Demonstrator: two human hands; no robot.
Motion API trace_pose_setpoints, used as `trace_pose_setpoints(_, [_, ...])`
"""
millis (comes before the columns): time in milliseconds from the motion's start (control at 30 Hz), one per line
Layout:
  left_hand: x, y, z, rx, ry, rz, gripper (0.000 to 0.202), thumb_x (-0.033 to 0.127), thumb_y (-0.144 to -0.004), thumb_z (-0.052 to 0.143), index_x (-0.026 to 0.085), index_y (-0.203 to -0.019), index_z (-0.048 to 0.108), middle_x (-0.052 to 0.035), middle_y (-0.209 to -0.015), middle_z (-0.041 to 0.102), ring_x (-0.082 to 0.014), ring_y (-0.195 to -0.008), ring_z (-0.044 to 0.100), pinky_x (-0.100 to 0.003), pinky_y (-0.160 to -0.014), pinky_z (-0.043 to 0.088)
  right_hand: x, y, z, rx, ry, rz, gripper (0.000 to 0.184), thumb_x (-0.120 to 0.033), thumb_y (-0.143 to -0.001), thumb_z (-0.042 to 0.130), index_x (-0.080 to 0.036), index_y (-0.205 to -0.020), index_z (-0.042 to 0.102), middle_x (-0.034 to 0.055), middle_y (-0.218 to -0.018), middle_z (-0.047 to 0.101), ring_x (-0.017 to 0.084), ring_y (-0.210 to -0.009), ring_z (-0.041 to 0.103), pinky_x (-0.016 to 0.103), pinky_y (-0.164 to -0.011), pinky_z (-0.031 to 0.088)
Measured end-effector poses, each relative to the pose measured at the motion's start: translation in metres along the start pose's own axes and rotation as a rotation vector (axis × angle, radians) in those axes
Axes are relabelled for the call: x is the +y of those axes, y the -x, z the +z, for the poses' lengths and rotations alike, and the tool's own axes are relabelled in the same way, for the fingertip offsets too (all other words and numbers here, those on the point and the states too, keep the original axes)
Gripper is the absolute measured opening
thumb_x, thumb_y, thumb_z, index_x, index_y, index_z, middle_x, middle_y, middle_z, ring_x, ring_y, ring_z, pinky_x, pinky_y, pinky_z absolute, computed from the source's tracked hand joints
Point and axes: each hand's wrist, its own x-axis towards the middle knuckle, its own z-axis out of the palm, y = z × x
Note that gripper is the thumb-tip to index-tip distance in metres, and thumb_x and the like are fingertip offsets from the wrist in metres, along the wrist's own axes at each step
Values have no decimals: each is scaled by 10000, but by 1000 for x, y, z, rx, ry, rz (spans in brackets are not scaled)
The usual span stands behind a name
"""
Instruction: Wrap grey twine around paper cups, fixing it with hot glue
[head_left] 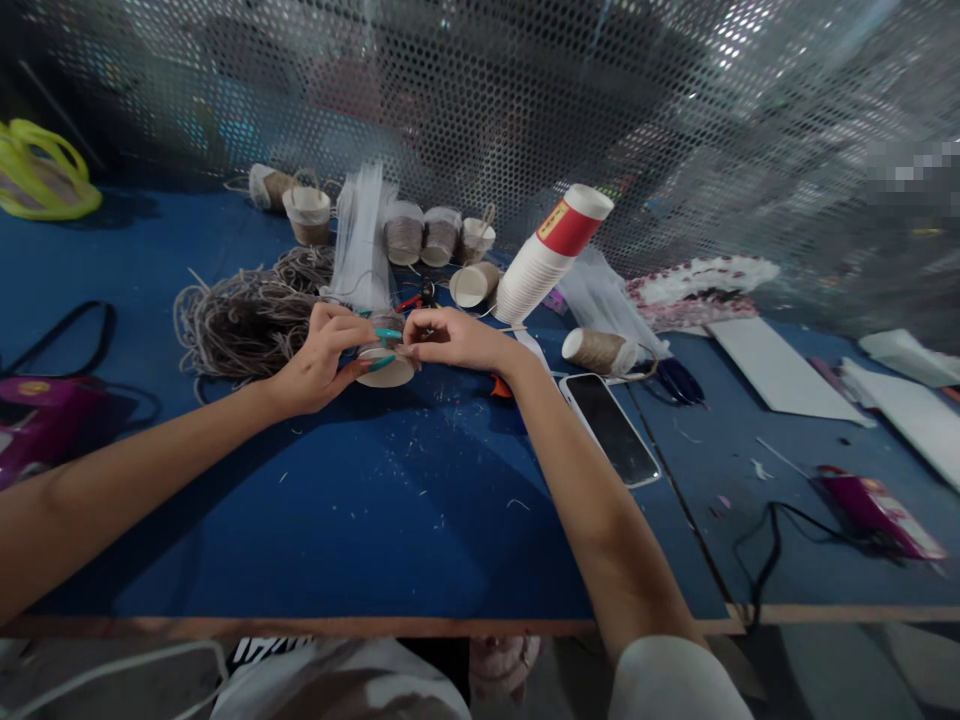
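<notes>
My left hand (324, 352) is wrapped round a small paper cup (385, 368) lying on its side just above the blue table (390, 510), its open mouth facing me. My right hand (450, 338) is closed in a pinch at the cup's right rim, on a thin piece of twine that I can barely see. The two hands touch each other over the cup. Behind my left hand lies a tangled heap of grey-brown twine (247, 315).
A leaning stack of white paper cups (544, 258) with a red top cup, several twine-wrapped cups (420, 238) and a clear bundle of strips (363, 235) stand behind. A phone (609, 428) and a twine-covered cup (596, 350) lie right. Glue guns (874, 505) (37, 420) sit at both sides.
</notes>
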Motion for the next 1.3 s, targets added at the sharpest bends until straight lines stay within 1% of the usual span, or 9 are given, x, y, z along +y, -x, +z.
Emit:
trace_pose_setpoints(167, [1,0,-2,14,43,-10,376,292,-955,595,263,-1293,433,-69,-1114,606,-228,-1056,567,-475,-937,520,1,0,1,-3,25,-7,182,-326,-856,658,-186,-806,552,2,-747,616,143,-726,595,317,-732,462])
trace_pose_setpoints(333, [-7,4,4,-63,242,-148,761,460,-871,684,258,-1466,254,-178,-1436,420,-336,-1361,449,-577,-1102,433,-3,-3,3,26,-73,31,188,-328,-889,596,-181,-777,560,5,-745,611,141,-730,590,319,-774,473])
trace_pose_setpoints(500, [-15,8,12,-177,353,-256,823,466,-894,642,256,-1529,163,-181,-1358,515,-318,-1267,558,-534,-1053,506,-5,-4,2,59,-168,79,217,-353,-881,602,-189,-744,562,9,-738,627,153,-737,601,330,-803,493])
trace_pose_setpoints(700, [-16,2,5,-62,207,-176,1033,579,-708,805,226,-1500,242,-209,-1395,445,-371,-1302,494,-571,-1050,494,-11,-1,0,166,-57,25,239,-411,-851,631,-193,-816,541,12,-798,593,144,-754,553,306,-744,442])
trace_pose_setpoints(900, [-14,-7,4,74,58,-27,1051,640,-700,777,259,-1518,238,-171,-1342,514,-347,-1216,543,-568,-1006,512,-12,2,-4,346,23,13,351,-504,-828,651,-223,-905,455,-12,-814,529,130,-703,498,291,-663,422])
trace_pose_setpoints(967, [-13,-10,5,123,58,20,1062,622,-699,790,257,-1524,230,-172,-1340,506,-344,-1223,542,-557,-989,532,-12,3,-6,412,95,-7,439,-566,-801,674,-218,-970,466,23,-923,561,158,-810,544,315,-740,461])
trace_pose_setpoints(1033, [-13,-13,6,158,73,57,1048,584,-708,805,273,-1521,221,-165,-1343,489,-339,-1239,535,-541,-970,558,-13,4,-6,428,176,-63,609,-582,-734,746,-215,-1136,472,87,-1165,575,227,-1067,562,381,-925,467])
trace_pose_setpoints(1167, [-14,-14,8,209,66,12,930,522,-758,791,336,-1488,247,-135,-1331,467,-307,-1238,543,-510,-978,578,-13,3,-1,284,237,-146,1049,-472,-577,895,-268,-1433,325,125,-1540,368,316,-1456,316,478,-1203,267])
trace_pose_setpoints(1300, [-13,-12,7,198,88,-48,931,591,-744,769,320,-1477,264,-138,-1340,437,-310,-1274,511,-523,-1021,550,-7,-5,8,239,183,-160,1013,-369,-624,873,-251,-1464,319,123,-1528,397,304,-1441,372,474,-1221,273])
